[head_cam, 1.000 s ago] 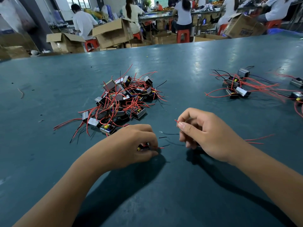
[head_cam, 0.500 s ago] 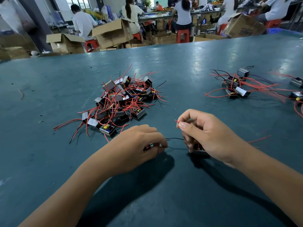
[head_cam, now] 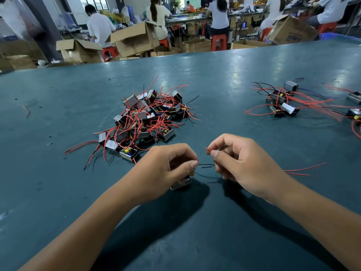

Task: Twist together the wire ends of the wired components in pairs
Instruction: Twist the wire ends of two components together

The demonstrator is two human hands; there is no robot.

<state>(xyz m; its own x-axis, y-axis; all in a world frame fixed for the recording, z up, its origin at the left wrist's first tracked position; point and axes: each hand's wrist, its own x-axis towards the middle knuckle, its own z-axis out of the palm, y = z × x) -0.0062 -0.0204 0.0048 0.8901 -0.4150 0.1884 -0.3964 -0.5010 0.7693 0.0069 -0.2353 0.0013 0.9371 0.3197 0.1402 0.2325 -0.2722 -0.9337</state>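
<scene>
Component [head_cam: 180, 184]: small boxy block, shiny metal shell, sitting on the table [head_cam: 214, 231] under my left hand [head_cam: 166, 169], just below centre. Thin black wires [head_cam: 205, 166] span the gap between both hands. Left hand's thumb and forefinger pinch a red wire tip. Right hand [head_cam: 240, 165], at 3 o'clock from the left, fingers curled, pinches a red wire end [head_cam: 207, 149] poking up. Pile [head_cam: 144, 118] at 11 o'clock: dull metal blocks, tangled glossy red leads. Smaller cluster [head_cam: 283, 102] at 2 o'clock. Table matte teal, scuffed.
</scene>
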